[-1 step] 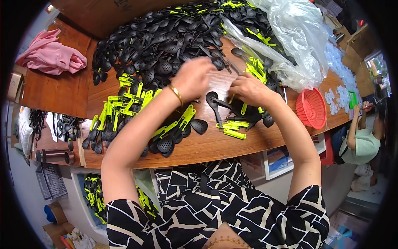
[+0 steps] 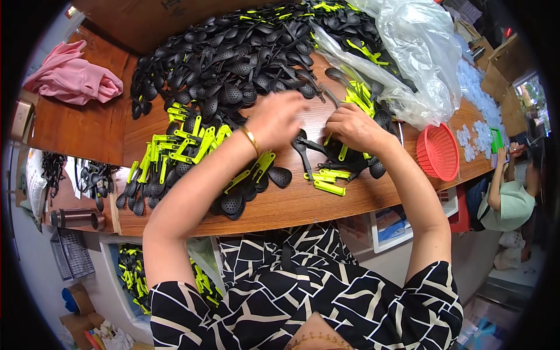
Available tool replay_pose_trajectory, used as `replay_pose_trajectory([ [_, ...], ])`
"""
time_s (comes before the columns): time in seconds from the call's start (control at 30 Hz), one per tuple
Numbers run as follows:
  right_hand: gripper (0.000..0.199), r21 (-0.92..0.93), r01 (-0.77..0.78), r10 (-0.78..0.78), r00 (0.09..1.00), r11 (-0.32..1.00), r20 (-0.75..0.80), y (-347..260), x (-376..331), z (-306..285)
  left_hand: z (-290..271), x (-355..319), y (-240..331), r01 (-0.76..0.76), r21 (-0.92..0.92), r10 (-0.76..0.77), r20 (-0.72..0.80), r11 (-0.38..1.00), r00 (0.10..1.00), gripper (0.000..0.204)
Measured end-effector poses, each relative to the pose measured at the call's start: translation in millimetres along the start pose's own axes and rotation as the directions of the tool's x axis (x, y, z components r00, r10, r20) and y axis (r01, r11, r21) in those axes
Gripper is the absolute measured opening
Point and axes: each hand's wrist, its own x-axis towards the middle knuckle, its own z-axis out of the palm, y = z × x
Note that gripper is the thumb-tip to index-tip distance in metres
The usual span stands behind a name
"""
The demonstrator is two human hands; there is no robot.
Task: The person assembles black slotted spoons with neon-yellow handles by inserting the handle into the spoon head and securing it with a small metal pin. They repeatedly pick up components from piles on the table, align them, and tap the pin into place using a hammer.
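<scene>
My left hand [image 2: 275,121], a gold bangle at its wrist, is over the middle of the table, below the heap of black spoons [image 2: 233,67]. Motion smears its fingers, so I cannot see whether they hold anything. My right hand [image 2: 357,129] is closed, fingers curled down at a smaller pile of black spoons and yellow-green handles [image 2: 360,99]; what it grips is hidden. Between the hands a black spoon [image 2: 302,154] lies on the wood. Several yellow-green handles [image 2: 329,188] are just below the right hand.
Spoons with yellow-green handles [image 2: 169,149] lie in rows left of my left forearm. A clear plastic bag [image 2: 417,58] and a red basket [image 2: 437,153] stand right. Pink cloth [image 2: 73,76] lies far left. Another person [image 2: 507,201] works at the far right.
My left hand has shifted a little right and down, toward my right hand. The right hand has barely moved.
</scene>
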Motion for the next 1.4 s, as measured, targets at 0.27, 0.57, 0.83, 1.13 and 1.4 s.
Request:
replay_pose_trajectory([
  [0.27,0.023,0.227,-0.175,0.253,0.890,0.958,-0.379,-83.6,-53.5,6.6,54.2,-55.8,42.2,-0.032,0.147,0.009,0.153,0.989,0.988,0.040],
  [0.57,0.024,0.262,-0.346,0.428,0.808,0.901,-0.406,-146.0,-83.4,54.8,62.5,-53.2,77.6,0.145,-0.137,-0.173,-0.217,0.980,0.961,0.025],
  [0.83,0.027,0.231,-0.485,0.531,0.685,0.843,-0.499,-107.1,-70.0,49.4,49.4,-88.1,72.3,0.444,-0.878,-0.515,0.301,0.178,0.802,0.048],
  [1.13,0.033,0.249,-0.336,0.414,0.809,0.908,-0.418,-123.9,-59.1,35.2,25.4,-120.0,108.3,0.505,-0.861,-0.555,0.387,0.069,0.736,0.064],
  [1.4,0.033,0.091,-0.332,0.341,0.856,0.939,-0.389,-115.3,-46.3,50.2,27.3,-137.1,113.9,0.585,-0.806,-0.547,0.450,0.092,0.706,0.052],
])
